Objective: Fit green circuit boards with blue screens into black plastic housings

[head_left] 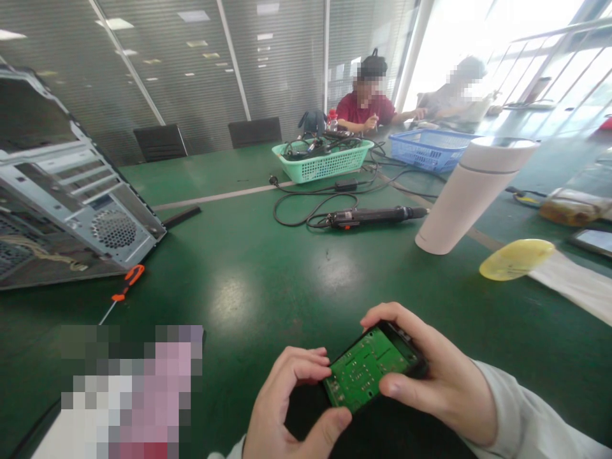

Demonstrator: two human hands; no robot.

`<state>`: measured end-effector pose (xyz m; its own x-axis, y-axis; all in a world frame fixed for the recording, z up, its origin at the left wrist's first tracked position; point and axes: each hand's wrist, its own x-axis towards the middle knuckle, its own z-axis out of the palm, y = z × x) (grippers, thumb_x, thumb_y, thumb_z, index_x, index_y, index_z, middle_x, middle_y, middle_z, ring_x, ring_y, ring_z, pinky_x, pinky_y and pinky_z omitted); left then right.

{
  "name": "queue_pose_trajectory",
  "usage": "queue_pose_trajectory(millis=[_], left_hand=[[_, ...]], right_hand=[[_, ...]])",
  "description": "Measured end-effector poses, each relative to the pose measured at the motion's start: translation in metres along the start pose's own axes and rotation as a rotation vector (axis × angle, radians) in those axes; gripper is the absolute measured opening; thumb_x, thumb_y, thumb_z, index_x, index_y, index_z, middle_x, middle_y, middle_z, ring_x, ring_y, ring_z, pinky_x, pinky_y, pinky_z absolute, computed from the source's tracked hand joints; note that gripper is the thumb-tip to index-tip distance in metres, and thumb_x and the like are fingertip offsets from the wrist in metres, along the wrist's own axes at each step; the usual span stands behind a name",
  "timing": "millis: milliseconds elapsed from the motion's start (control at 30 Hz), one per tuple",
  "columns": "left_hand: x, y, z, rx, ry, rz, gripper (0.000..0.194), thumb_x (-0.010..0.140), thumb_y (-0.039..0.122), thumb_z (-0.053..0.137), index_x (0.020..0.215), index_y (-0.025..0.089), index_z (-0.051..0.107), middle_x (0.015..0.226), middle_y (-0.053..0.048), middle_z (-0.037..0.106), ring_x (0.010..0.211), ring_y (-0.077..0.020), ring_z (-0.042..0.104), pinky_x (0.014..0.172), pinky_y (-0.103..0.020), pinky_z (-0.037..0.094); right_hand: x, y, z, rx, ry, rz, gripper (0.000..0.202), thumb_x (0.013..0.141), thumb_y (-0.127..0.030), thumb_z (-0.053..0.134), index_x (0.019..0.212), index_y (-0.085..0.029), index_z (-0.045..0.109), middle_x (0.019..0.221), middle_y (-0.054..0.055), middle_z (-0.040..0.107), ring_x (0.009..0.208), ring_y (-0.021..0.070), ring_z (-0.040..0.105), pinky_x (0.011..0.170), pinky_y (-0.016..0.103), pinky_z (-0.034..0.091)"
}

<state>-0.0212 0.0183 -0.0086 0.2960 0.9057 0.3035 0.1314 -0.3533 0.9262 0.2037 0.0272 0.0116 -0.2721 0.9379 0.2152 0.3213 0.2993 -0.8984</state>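
Observation:
A green circuit board (366, 370) sits in a black plastic casing (417, 360), held between both hands low in the head view. My right hand (430, 376) grips the casing's right end, thumb on the near side and fingers around the far side. At the opposite end, my left hand (299, 401) is closed around the left edge, with its thumb at the board's near corner and fingertips at the far corner. The board's face with small solder points is turned up. The casing's underside is hidden.
An opened computer case (115, 223) stands at left. Beyond my hands lie a corded electric screwdriver (368, 218), a green basket of cables (325, 164) and a blue basket (430, 153). A white tumbler (471, 197) and yellow object (516, 259) are at right. Two people sit at the far end.

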Motion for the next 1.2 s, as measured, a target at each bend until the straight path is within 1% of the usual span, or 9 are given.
queue_pose_trajectory(millis=[200,400,500,633,700,833,967,1067,1200], left_hand=[[-0.003,0.003,0.009,-0.103,0.119,-0.089,0.018,0.086,0.033,0.07,0.103,0.032,0.067,0.108,0.0,0.074,0.105,-0.0184,0.067,0.088,-0.025,0.052],[-0.003,0.006,0.007,-0.033,0.167,-0.001,0.023,0.087,0.022,0.066,0.108,0.03,0.065,0.106,-0.001,0.072,0.098,-0.0194,0.067,0.083,-0.026,0.053],[-0.002,0.005,0.001,0.128,0.11,0.092,0.035,0.084,0.017,0.064,0.116,0.031,0.061,0.107,-0.002,0.068,0.097,-0.021,0.065,0.081,-0.029,0.053],[-0.002,0.003,-0.002,0.395,-0.013,0.192,0.062,0.073,0.026,0.078,0.131,0.031,0.054,0.099,-0.004,0.064,0.087,-0.0236,0.064,0.076,-0.033,0.054],[-0.002,0.003,0.0,0.435,0.004,0.192,0.057,0.075,0.026,0.077,0.127,0.033,0.056,0.091,-0.002,0.063,0.08,-0.0217,0.063,0.071,-0.031,0.052],[-0.003,0.007,0.007,0.312,0.102,0.085,0.037,0.082,0.03,0.071,0.118,0.035,0.061,0.089,0.0,0.061,0.078,-0.0199,0.061,0.07,-0.03,0.049],[-0.001,0.011,0.008,0.123,0.184,-0.001,0.031,0.086,0.037,0.068,0.116,0.036,0.063,0.096,-0.001,0.062,0.086,-0.0212,0.062,0.077,-0.031,0.05],[0.0,0.012,0.009,-0.091,0.163,-0.103,0.036,0.086,0.049,0.065,0.118,0.032,0.066,0.103,-0.004,0.069,0.098,-0.0254,0.064,0.086,-0.034,0.051],[-0.006,0.008,0.011,-0.325,0.082,-0.346,0.049,0.084,0.06,0.059,0.116,0.025,0.071,0.106,-0.01,0.076,0.103,-0.031,0.068,0.09,-0.041,0.054]], right_hand=[[0.002,-0.004,-0.001,-0.089,-0.008,0.001,0.062,0.087,-0.077,0.051,0.11,-0.02,0.052,0.095,0.004,0.058,0.08,0.0161,0.055,0.064,0.024,0.04],[0.005,-0.009,-0.005,-0.174,-0.005,-0.133,0.058,0.089,-0.074,0.052,0.109,-0.019,0.054,0.092,0.004,0.058,0.077,0.0138,0.056,0.066,0.023,0.042],[0.005,-0.011,-0.005,-0.253,-0.003,-0.217,0.052,0.093,-0.069,0.05,0.108,-0.02,0.055,0.094,0.005,0.057,0.078,0.0133,0.056,0.067,0.023,0.044],[0.003,-0.017,-0.003,-0.369,-0.02,-0.28,0.052,0.095,-0.068,0.045,0.109,-0.02,0.06,0.094,0.008,0.059,0.082,0.0161,0.058,0.071,0.026,0.046],[0.001,-0.018,-0.002,-0.423,-0.028,-0.329,0.049,0.097,-0.065,0.045,0.113,-0.021,0.06,0.096,0.008,0.059,0.083,0.017,0.058,0.074,0.026,0.047],[0.002,-0.011,-0.005,-0.436,0.02,-0.364,0.06,0.093,-0.065,0.052,0.136,-0.025,0.044,0.103,0.007,0.059,0.09,0.0183,0.06,0.081,0.025,0.049],[0.004,-0.001,-0.015,-0.377,0.034,-0.215,0.076,0.086,-0.07,0.057,0.145,-0.029,0.03,0.105,0.004,0.058,0.087,0.0166,0.061,0.083,0.024,0.05],[0.006,0.001,-0.02,-0.37,0.044,-0.119,0.078,0.086,-0.072,0.055,0.145,-0.027,0.031,0.107,0.005,0.058,0.087,0.0175,0.061,0.086,0.027,0.051],[0.007,-0.001,-0.02,-0.397,0.055,-0.087,0.072,0.087,-0.074,0.051,0.137,-0.023,0.043,0.108,0.008,0.058,0.09,0.0201,0.061,0.084,0.03,0.051]])
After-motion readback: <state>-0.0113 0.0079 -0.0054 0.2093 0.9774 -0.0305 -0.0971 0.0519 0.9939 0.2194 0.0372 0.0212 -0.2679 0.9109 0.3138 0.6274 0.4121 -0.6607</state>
